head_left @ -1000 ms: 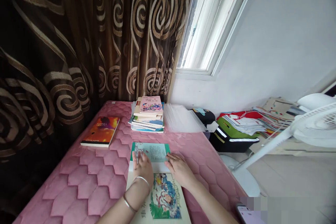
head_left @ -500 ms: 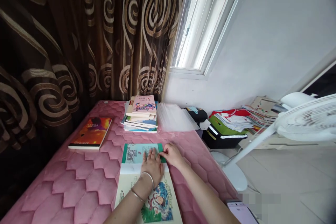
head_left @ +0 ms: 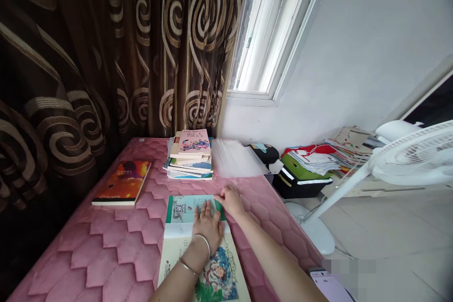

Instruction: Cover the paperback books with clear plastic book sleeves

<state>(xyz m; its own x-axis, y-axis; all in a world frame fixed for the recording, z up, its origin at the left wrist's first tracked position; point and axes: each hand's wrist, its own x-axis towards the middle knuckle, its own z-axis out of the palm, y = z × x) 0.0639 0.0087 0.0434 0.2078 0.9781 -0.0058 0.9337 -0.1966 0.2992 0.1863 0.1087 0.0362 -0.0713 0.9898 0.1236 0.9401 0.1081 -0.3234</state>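
An open book (head_left: 173,257) lies in front of me, its cream page with a colourful picture nearest me. Beyond a white strip, its green-edged cover flap (head_left: 180,208) with a QR code points away from me. My left hand (head_left: 208,226), with two silver bangles at the wrist, presses flat on the flap and the strip, fingers spread. At the flap's upper right corner, my right hand (head_left: 230,202) pinches the edge between thumb and forefinger. Whether a thin clear sheet is also in that pinch cannot be made out.
Behind the book are a stack of books (head_left: 191,155) and clear plastic sheets (head_left: 237,158). An orange book (head_left: 123,181) lies left on the pink quilted mattress (head_left: 102,250). A phone (head_left: 329,285) is at the near right edge. A white fan (head_left: 339,198) stands beside the bed.
The right hand's fingers have shifted slightly up along the flap's corner. The left hand stays flat on the book. The whole view has moved a little.
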